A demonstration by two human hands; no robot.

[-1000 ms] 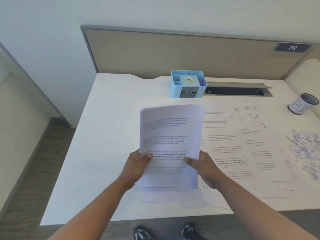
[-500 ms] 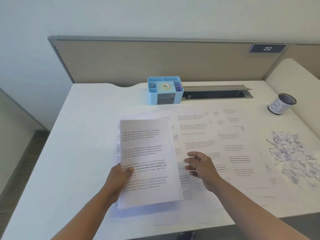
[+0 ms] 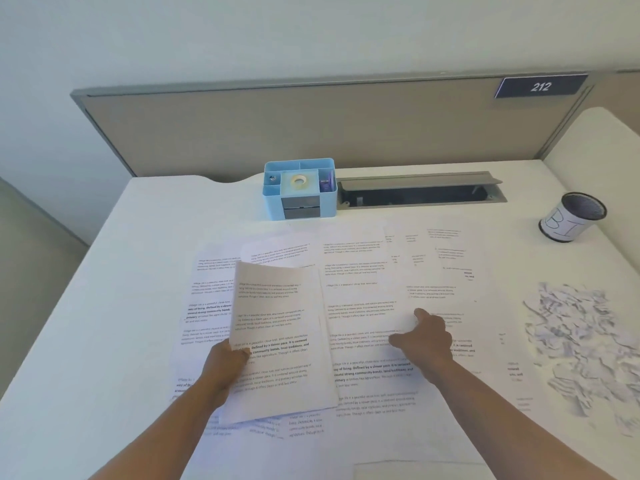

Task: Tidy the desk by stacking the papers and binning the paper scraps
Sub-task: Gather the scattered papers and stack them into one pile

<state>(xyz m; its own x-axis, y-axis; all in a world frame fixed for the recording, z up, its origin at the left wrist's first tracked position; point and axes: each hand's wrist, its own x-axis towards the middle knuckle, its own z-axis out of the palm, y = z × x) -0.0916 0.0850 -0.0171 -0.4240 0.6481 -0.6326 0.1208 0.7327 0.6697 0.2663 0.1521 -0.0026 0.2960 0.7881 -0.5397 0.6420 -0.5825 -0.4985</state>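
On the white desk (image 3: 114, 271), left of centre, the left hand (image 3: 227, 367) grips a sheaf of printed papers (image 3: 280, 341) by its left edge, fingers hidden beneath, top corner curling up. Loose sheets (image 3: 360, 271) sprawl underneath, print too small to read. Right hand (image 3: 424, 337) rests on them, fingers loosely bent, grasping nothing. Far right, crumpled paper scraps (image 3: 581, 344) heap up, partly cut off.

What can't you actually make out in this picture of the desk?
Head view only:
- Sheets under the held stack: hidden by it.
- Right hand fingertips: hidden by its back; contact with loose sheets unclear.
- Cup contents: too dark.
- Paper scraps: cut off by the right edge.
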